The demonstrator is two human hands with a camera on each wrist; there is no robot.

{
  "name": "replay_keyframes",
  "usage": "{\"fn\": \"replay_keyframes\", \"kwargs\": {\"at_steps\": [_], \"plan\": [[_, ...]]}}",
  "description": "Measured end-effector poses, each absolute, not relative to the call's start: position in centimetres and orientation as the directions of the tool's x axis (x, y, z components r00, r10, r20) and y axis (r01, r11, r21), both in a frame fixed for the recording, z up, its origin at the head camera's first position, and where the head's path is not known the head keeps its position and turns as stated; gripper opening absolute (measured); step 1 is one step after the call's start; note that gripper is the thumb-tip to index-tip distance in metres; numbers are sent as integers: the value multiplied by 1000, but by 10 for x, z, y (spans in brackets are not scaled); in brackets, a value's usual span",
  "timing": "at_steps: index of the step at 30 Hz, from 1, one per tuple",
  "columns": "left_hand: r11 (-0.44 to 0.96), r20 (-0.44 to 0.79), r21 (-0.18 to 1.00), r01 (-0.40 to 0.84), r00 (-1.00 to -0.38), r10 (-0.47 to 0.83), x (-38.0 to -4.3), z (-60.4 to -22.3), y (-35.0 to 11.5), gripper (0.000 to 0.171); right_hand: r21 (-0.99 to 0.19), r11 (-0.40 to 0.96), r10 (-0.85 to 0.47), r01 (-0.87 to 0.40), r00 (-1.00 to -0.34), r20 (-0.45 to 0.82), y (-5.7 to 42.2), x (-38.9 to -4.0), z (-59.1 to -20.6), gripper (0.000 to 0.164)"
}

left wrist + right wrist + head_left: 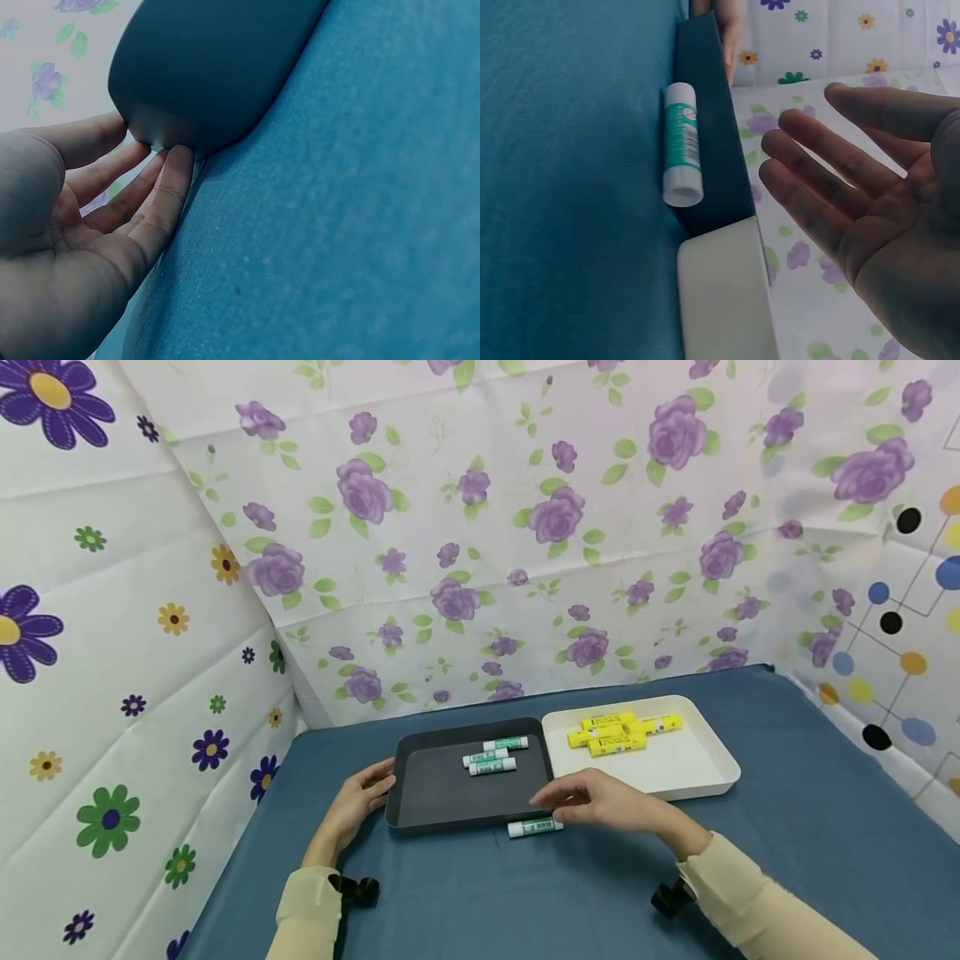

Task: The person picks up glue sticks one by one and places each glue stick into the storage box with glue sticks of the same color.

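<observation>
My left hand (358, 802) rests its fingertips on the left end of a dark grey tray (442, 810), fingers fairly straight against the wall. In the left wrist view, the fingers (174, 176) touch the corner of that tray. Above the front right corner hovers my right hand (600, 799), fingers spread and nothing held. Just below it, a white glue stick with a green label (535, 827) lies on the table against the grey tray's front wall. Three similar glue sticks (492, 767) lie inside the grey tray.
A white tray (697, 764) stands to the right, touching the grey one. Several yellow tubes (617, 744) lie piled in it. Blue cloth (465, 893) covers the table, and flowered sheets (480, 568) hang behind and at the sides.
</observation>
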State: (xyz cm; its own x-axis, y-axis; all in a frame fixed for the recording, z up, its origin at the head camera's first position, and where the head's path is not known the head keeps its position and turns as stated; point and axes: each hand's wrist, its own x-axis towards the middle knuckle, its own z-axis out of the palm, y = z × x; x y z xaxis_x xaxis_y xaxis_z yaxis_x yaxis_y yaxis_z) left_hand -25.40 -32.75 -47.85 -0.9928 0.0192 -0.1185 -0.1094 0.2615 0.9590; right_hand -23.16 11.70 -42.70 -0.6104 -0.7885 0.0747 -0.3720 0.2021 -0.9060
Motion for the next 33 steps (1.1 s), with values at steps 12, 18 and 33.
{"fn": "replay_keyframes", "kwargs": {"at_steps": [12, 18, 33], "plan": [[261, -121, 959, -112, -992, 20, -253, -478, -326, 52, -914, 164, -825, -372, -560, 80, 116, -229, -438, 36], [267, -110, 959, -97, -993, 34, -252, -476, -327, 54, -895, 194, -839, -403, -541, 62, 112, -229, -444, 36], [273, -104, 958, -91, -994, 34, -252, -475, -327, 52, -846, 297, -827, -443, -562, 4, 109, -228, -448, 34]]}}
